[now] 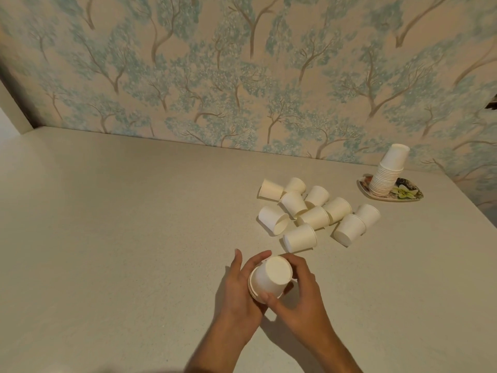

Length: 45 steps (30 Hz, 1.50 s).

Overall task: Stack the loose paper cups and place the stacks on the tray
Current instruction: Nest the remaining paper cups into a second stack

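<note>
Both hands hold a short stack of white paper cups (270, 278), upside down, just above the table near its front middle. My left hand (239, 286) curls round the stack's left side. From the right, my right hand (298, 292) grips it with thumb in front and fingers behind. Several loose white cups (313, 214) lie on their sides in a pile further back and to the right. A tall inverted stack of cups (387, 172) stands on a small flower-patterned tray (408, 193) at the back right.
The beige speckled table (121, 224) meets a wall papered with tree patterns (242, 76) at the back. The table's right edge runs diagonally just past the tray. A pale wall corner shows at the far left.
</note>
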Tool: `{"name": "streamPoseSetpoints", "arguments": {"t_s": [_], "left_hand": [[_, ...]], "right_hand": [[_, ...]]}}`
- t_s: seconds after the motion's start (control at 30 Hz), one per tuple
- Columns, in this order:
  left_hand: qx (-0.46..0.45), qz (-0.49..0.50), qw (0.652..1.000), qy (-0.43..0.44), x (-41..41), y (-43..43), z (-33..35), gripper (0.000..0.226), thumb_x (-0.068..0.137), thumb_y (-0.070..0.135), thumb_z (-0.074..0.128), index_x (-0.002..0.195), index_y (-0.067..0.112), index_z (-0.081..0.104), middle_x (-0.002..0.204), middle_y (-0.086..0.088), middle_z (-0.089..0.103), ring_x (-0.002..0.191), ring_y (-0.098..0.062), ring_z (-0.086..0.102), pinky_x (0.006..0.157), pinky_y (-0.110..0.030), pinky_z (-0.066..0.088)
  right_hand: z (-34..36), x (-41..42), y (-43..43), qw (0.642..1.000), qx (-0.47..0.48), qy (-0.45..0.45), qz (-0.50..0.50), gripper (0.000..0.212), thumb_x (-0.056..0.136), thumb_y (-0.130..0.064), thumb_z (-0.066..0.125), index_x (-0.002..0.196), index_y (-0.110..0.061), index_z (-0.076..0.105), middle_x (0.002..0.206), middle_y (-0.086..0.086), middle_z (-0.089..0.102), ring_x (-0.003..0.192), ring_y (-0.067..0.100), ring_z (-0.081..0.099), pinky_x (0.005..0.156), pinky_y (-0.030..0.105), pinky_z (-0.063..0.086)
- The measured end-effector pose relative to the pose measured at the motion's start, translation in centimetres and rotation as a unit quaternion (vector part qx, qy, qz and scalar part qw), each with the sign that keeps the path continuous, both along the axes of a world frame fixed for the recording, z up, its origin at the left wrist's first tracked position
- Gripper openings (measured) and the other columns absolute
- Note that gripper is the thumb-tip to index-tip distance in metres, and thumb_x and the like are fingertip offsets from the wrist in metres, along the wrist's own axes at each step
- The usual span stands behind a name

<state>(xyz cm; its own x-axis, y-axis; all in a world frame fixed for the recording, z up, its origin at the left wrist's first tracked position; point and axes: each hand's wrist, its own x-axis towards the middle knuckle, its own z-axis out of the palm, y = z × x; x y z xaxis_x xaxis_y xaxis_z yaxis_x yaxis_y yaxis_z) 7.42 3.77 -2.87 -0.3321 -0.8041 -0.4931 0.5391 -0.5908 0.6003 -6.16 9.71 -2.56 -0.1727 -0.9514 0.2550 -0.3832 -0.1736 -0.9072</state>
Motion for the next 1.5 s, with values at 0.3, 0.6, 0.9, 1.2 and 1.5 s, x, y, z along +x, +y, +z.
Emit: {"name": "streamPoseSetpoints", "arguments": {"t_s": [0.3,0.6,0.9,1.2,1.5], "left_hand": [[0.081,0.117,0.985,0.097,-0.7,-1.1,0.4,0.049,0.096,0.024,0.074,0.136,-0.005,0.073,0.128,-0.034,0.076,0.100,-0.044,0.078,0.077,-0.050,0.067],[0.111,0.166,0.966,0.165,-0.8,-2.1,0.0,0.043,0.109,0.023,0.055,0.145,0.003,0.065,0.136,-0.031,0.075,0.123,-0.051,0.074,0.083,-0.063,0.067],[0.084,0.161,0.977,0.109,-1.5,-2.5,-1.1,0.049,0.102,0.022,0.065,0.149,0.005,0.063,0.137,-0.030,0.073,0.123,-0.049,0.072,0.076,-0.049,0.064],[0.044,0.144,0.988,0.040,-3.0,-2.2,-1.7,0.058,0.065,0.024,0.085,0.120,0.008,0.085,0.135,-0.022,0.077,0.121,-0.049,0.073,0.087,-0.050,0.063],[0.026,0.101,0.994,0.028,-5.9,-1.8,-2.0,0.015,0.090,0.018,0.078,0.100,0.017,0.089,0.110,-0.020,0.085,0.093,-0.039,0.085,0.082,-0.053,0.070]], "right_hand": [[1.6,-5.5,-3.3,0.995,-0.085,0.006,-0.053,0.039,0.105,-0.059,0.058,0.129,-0.031,0.068,0.132,-0.011,0.065,0.128,0.015,0.059,0.098,0.013,0.046],[-0.2,-11.1,-11.4,0.877,0.033,0.478,0.037,0.070,0.089,-0.031,0.082,0.151,-0.029,0.052,0.156,-0.002,0.051,0.144,0.027,0.046,0.110,0.050,0.046],[-0.6,-11.3,-12.5,0.838,-0.021,0.546,0.002,0.061,0.082,-0.051,0.083,0.136,-0.031,0.063,0.123,-0.007,0.063,0.111,0.025,0.059,0.087,0.043,0.045],[4.1,-6.9,-6.0,0.962,-0.089,-0.252,-0.055,0.069,0.094,-0.042,0.075,0.156,-0.039,0.046,0.135,-0.008,0.066,0.110,0.014,0.071,0.084,0.031,0.064],[2.5,-3.2,-2.7,0.972,-0.100,-0.210,-0.030,0.057,0.088,-0.028,0.085,0.136,-0.022,0.054,0.128,-0.004,0.069,0.116,0.021,0.068,0.094,0.029,0.057]]}}
